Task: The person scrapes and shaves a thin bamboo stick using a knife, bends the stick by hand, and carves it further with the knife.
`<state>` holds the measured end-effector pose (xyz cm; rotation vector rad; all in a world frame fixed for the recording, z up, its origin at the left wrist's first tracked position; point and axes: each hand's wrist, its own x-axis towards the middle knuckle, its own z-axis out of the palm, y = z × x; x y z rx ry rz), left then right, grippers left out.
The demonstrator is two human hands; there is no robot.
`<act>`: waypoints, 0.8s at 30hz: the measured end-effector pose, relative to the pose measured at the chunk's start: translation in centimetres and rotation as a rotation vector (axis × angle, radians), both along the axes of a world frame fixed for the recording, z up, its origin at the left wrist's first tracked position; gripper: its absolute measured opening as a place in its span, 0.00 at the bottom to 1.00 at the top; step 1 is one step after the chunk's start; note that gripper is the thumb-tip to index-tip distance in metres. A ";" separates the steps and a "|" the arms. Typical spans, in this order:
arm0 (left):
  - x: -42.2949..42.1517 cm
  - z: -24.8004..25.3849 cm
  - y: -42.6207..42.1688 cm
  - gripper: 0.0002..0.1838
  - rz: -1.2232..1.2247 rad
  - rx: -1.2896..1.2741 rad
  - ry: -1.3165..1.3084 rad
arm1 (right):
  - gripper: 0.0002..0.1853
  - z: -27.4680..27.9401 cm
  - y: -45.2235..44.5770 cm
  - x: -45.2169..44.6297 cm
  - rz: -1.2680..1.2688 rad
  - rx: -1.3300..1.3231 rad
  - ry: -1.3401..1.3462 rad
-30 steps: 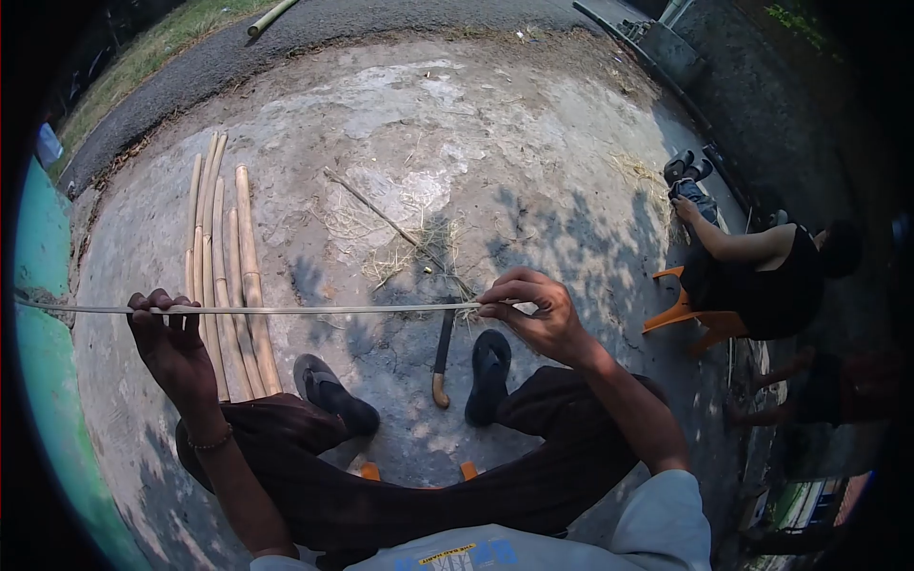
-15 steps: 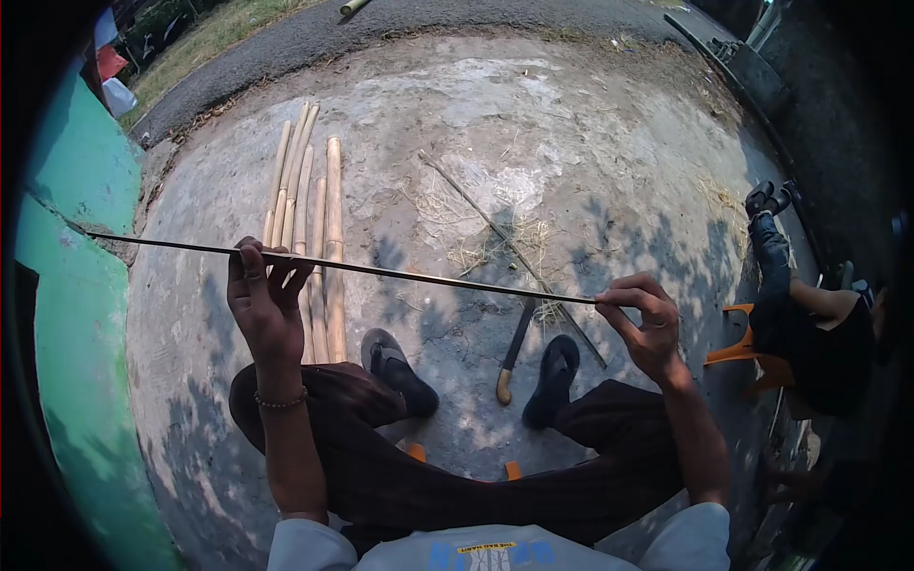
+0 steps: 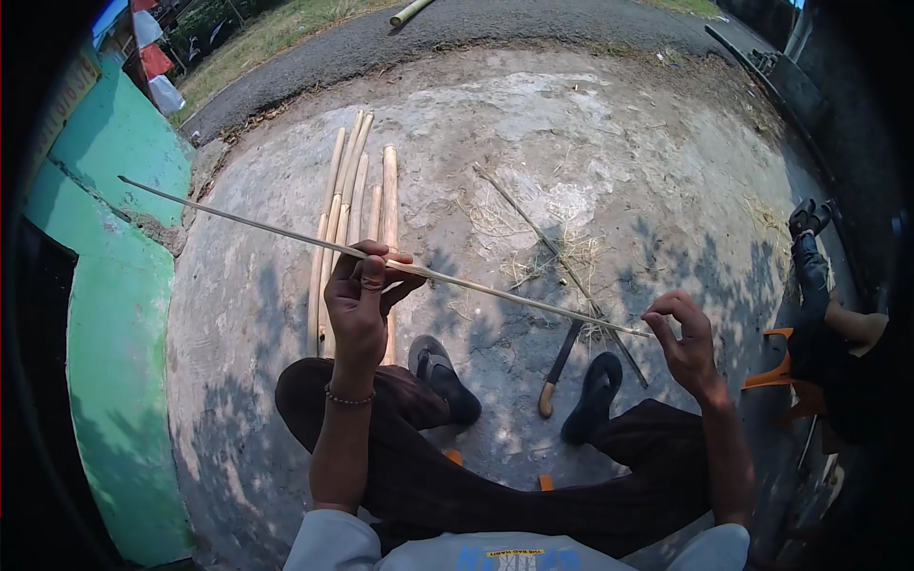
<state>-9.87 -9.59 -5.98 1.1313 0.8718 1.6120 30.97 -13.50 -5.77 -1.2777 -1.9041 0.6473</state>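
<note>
A long, thin bamboo strip (image 3: pixel 514 297) slants across in front of me, its far left end higher than its right end. My left hand (image 3: pixel 360 305) is closed around it left of its middle, thumb against the fingers. Just past the strip's right end, my right hand (image 3: pixel 687 344) is raised with its fingers curled and thumb and forefinger tips close together. Nothing shows in that pinch, and a small gap separates it from the strip. On the ground between my feet lies a large knife (image 3: pixel 548 395) with a wooden handle; its blade is partly hidden behind the strip.
Several bamboo poles (image 3: pixel 389 205) lie on the concrete at left. A dark stick (image 3: pixel 543 233) crosses pale shavings (image 3: pixel 571 252) ahead. A green wall (image 3: pixel 119 324) stands left. At right, a person (image 3: pixel 838 333) sits near an orange stool (image 3: pixel 776 373).
My right hand has let go of the strip's right end and sits slightly apart from it. The left hand still grips the strip, which now tilts more steeply. The whole view has shifted.
</note>
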 end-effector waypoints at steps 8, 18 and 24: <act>4.9 -1.1 -1.6 0.10 -0.234 -0.124 0.029 | 0.08 -0.1 -0.3 -1.2 0.100 0.039 -0.228; 9.0 -4.3 -2.7 0.15 -0.534 -0.332 -0.149 | 0.08 -0.9 -0.5 0.6 0.237 -0.442 -0.235; 8.9 -4.8 -2.7 0.21 -0.558 -0.315 -0.136 | 0.10 0.4 -0.5 -0.3 0.309 -0.540 -0.270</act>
